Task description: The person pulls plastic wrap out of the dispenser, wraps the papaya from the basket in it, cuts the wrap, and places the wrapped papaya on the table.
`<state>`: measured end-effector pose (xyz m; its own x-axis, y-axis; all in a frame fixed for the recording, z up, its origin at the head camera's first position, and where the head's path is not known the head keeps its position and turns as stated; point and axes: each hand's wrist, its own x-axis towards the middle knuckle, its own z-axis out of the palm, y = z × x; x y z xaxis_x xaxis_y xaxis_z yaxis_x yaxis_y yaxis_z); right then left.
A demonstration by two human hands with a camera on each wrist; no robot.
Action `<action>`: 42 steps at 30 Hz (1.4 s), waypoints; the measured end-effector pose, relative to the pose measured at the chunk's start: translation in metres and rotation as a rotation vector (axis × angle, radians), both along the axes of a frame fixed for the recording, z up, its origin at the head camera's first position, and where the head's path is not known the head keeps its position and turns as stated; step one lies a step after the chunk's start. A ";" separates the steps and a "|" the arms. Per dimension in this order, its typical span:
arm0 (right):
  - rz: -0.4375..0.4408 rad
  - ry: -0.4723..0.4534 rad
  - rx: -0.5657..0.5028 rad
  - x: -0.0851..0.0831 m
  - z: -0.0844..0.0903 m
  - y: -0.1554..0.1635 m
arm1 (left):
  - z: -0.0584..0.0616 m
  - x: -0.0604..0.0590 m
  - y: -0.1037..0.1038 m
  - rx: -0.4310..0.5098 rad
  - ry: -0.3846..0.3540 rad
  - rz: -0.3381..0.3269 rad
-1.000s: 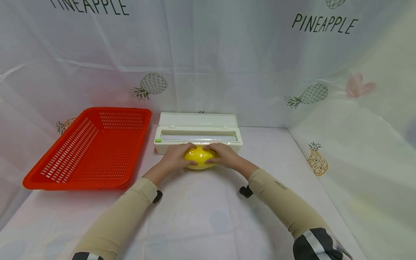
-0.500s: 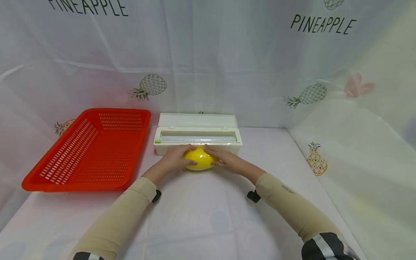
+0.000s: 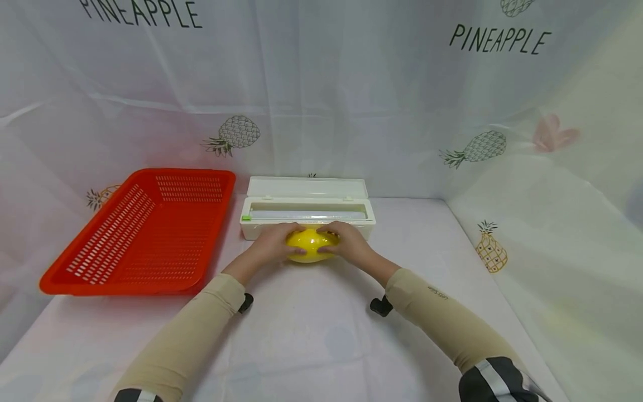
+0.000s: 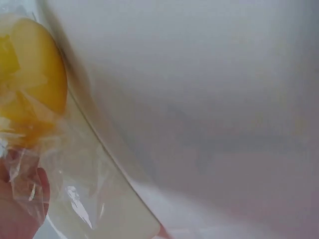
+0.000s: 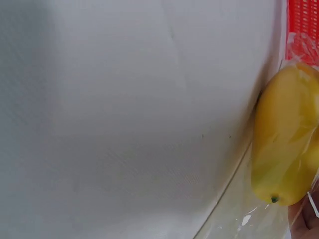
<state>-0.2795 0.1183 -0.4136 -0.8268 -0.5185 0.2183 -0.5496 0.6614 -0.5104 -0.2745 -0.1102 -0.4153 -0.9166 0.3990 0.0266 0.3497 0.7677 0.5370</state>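
Note:
A yellow fruit (image 3: 310,244) lies on the white table just in front of an open white cling-film box (image 3: 307,209). My left hand (image 3: 277,244) cups its left side and my right hand (image 3: 344,241) its right side, with fingers curled over it. In the left wrist view the yellow fruit (image 4: 31,89) sits under crinkled clear film (image 4: 87,189), and one fingertip (image 4: 20,211) shows behind the film. The right wrist view shows the yellow fruit (image 5: 286,144) with its stem end down and clear film (image 5: 239,216) around it.
A red slotted basket (image 3: 145,229) stands to the left of the box, and its corner (image 5: 303,22) shows in the right wrist view. A white cloth with pineapple prints walls in the back and right. The white tabletop (image 3: 311,329) stretches toward me.
My right hand stretched flatter over the fruit half a second ago, then drew back and curled round its right side. The left hand and the fruit have hardly moved.

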 end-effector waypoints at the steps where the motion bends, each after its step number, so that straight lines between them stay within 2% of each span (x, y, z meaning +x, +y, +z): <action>1: -0.024 -0.014 0.011 -0.001 0.000 -0.002 | 0.000 0.000 0.001 -0.010 0.009 0.004; 6: -0.070 -0.012 0.047 -0.002 -0.001 -0.004 | -0.002 0.002 0.003 -0.036 0.057 0.041; 11: -0.092 0.000 0.052 -0.002 -0.003 -0.005 | -0.003 0.003 0.003 -0.003 0.071 0.094; 15: -0.108 -0.017 0.046 -0.001 -0.004 -0.006 | -0.003 0.003 0.002 0.027 0.090 0.107; 20: -0.083 -0.001 0.035 0.000 -0.003 -0.005 | -0.001 0.005 0.002 -0.025 0.160 0.089; 22: -0.061 0.000 0.042 0.000 -0.002 -0.004 | -0.001 0.007 0.002 -0.049 0.165 0.088; 24: -0.037 -0.014 0.047 0.000 -0.003 -0.003 | -0.001 0.009 0.001 -0.049 0.139 0.093; 29: 0.001 -0.062 0.042 -0.001 -0.002 -0.004 | -0.001 0.011 -0.001 0.007 0.047 0.102; 35: -0.003 -0.062 0.038 0.000 0.003 -0.009 | -0.002 0.013 -0.004 0.104 -0.006 0.127; 39: 0.003 -0.086 0.034 0.001 0.007 -0.011 | -0.001 0.017 -0.008 0.195 -0.005 0.192; 42: 0.022 -0.096 0.025 0.002 0.010 -0.012 | 0.001 0.020 -0.014 0.278 0.048 0.278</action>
